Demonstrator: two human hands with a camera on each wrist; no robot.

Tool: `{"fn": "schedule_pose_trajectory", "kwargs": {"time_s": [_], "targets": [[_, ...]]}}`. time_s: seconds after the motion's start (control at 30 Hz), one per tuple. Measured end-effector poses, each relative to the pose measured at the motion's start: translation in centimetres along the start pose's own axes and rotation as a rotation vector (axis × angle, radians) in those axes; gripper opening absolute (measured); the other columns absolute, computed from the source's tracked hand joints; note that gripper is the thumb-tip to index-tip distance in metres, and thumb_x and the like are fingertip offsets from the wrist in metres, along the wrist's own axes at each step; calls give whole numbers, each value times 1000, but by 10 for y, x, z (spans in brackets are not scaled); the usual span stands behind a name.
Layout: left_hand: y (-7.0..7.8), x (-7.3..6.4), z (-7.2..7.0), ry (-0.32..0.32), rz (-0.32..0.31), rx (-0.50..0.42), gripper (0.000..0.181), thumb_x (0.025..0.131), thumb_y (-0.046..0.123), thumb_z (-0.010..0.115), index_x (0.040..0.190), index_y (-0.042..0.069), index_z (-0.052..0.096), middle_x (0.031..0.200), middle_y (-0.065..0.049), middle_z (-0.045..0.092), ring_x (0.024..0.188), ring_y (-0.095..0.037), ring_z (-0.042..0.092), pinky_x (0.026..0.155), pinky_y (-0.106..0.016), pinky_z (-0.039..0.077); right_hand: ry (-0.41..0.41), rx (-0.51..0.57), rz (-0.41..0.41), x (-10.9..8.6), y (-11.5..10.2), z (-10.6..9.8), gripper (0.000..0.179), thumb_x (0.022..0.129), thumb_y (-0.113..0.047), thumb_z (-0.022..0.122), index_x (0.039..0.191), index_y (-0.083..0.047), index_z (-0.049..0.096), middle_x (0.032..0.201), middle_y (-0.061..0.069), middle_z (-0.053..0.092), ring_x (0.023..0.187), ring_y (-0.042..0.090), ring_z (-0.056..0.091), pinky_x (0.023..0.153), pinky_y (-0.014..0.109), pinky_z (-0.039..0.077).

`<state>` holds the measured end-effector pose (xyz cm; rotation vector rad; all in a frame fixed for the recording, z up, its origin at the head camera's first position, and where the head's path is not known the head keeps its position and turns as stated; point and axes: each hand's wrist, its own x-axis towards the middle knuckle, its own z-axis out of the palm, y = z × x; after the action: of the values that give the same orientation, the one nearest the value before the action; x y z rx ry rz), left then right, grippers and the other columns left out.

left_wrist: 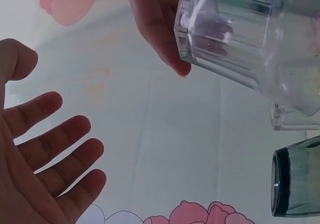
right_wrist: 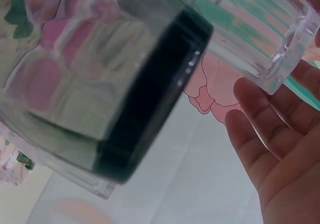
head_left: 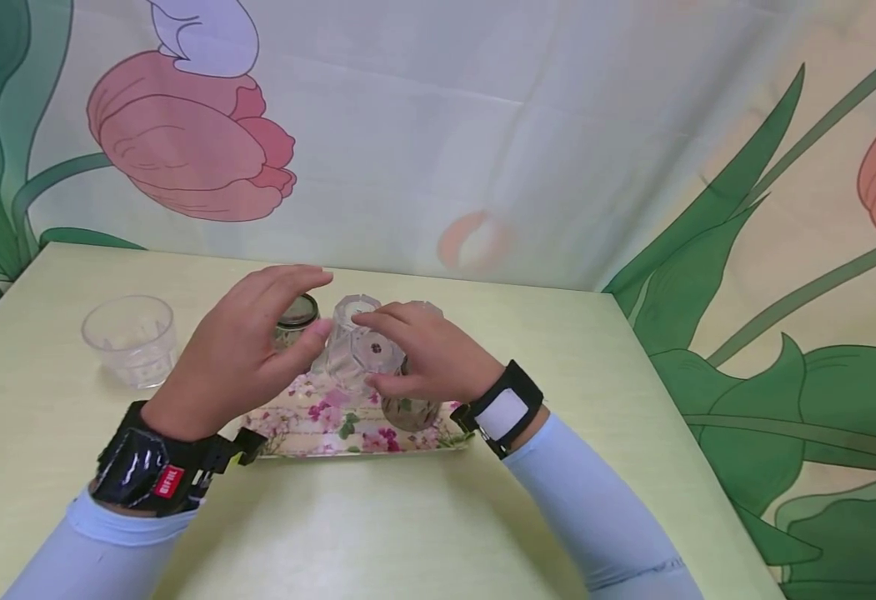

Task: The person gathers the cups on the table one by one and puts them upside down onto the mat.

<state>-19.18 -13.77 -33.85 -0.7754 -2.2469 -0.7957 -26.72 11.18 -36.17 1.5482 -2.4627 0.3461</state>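
Observation:
My right hand (head_left: 438, 354) holds an upside-down clear glass (head_left: 375, 350) near its base, thumb on one side and fingers on the other. In the right wrist view the fingers (right_wrist: 265, 124) lie along the edge of that base. Left of it, my left hand (head_left: 246, 354) is raised with spread fingers and holds nothing. Close by that hand is a dark-tinted glass (head_left: 298, 312), upside down. A second tinted glass (head_left: 410, 412) is below the right hand, partly hidden; the right wrist view shows its dark base (right_wrist: 155, 98) close up.
Behind the held glass stands another clear glass (head_left: 357, 310), and one more (head_left: 426, 307) shows past the right hand. The glasses are gathered at a flower-patterned tray (head_left: 347, 425). A clear bowl-like cup (head_left: 133, 342) stands upright on the pale table (head_left: 317, 525) at left. A printed curtain (head_left: 407, 150) hangs behind.

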Motion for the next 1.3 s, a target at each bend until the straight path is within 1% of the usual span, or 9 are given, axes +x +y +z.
{"fn": "schedule_pose_trajectory", "kwargs": {"time_s": [0.13,0.27,0.43,0.67,0.9,1.1,1.3], "targets": [[0,0,-1,-6,2,0,49,92,22,69,136,6,58,136,-12,60,129,-29,54,105,-52,47,-39,-4,11,2,-1,0,66,88,-37,70,145,-11,50,129,2,63,115,15,57,101,34,46],[-1,0,-1,-8,2,-1,50,92,22,69,137,6,57,136,-12,60,129,-29,54,105,-52,46,-95,11,38,6,-1,3,63,89,-37,69,144,-12,51,132,1,62,119,14,56,102,29,46],[-2,-1,0,-12,-3,-7,50,92,23,69,137,6,57,136,-11,61,129,-29,54,106,-51,46,-156,22,66,10,-3,6,59,89,-36,69,141,-13,54,131,0,62,119,13,56,100,25,48],[-3,-2,1,-16,-14,-1,49,93,25,68,137,6,57,136,-11,60,129,-28,54,106,-51,46,-206,13,91,13,-2,12,58,89,-37,70,141,-15,54,132,-1,62,119,13,57,101,26,48],[-4,-1,1,-19,-12,2,48,93,25,68,136,6,58,136,-11,60,129,-29,54,106,-51,46,-262,4,123,17,-4,13,59,90,-38,69,143,-17,52,134,-2,60,122,13,56,103,27,47],[-4,-1,2,-24,-20,5,49,92,26,68,136,7,58,137,-12,60,130,-29,54,106,-52,46,-290,1,134,19,-4,15,60,90,-37,69,144,-16,52,135,0,59,122,15,55,104,30,47],[-3,-2,1,-40,-24,5,50,91,27,69,136,6,58,137,-12,60,130,-29,54,106,-51,46,-315,-18,154,19,-4,19,61,89,-40,69,144,-17,53,137,0,58,124,16,55,105,31,47]]}}
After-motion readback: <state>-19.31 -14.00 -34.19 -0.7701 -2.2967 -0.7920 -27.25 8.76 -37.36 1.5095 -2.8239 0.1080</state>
